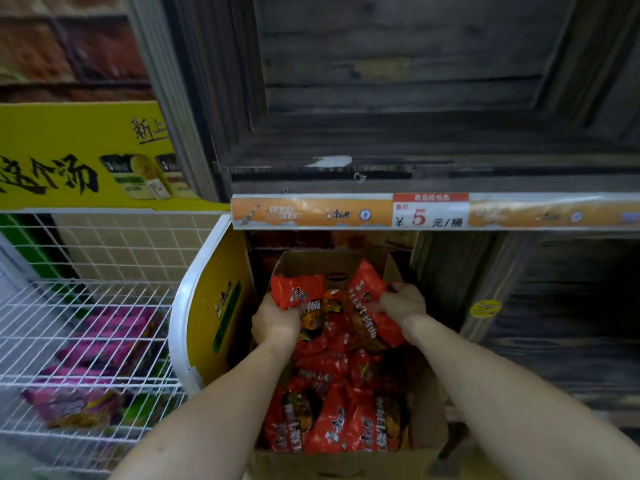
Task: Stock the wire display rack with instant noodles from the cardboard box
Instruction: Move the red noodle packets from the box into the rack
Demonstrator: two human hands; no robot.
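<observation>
- Rack of white wire [104, 292], at nine o'clock, stands just beside the box, keeping the carry short; blurred purple packs [104, 344], probably noodles, lie on it.
- Left hand [275, 322] grips a red packet [296, 292], raised above the pile.
- Right hand [401, 301] clutches a second packet [372, 299].
- Cardboard box [427, 410], at six o'clock, holds many red noodle packets [332, 420].

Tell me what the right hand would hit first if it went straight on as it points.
Probably the cardboard box's far wall; the right hand grips a red noodle packet. Depth is unclear.
</observation>
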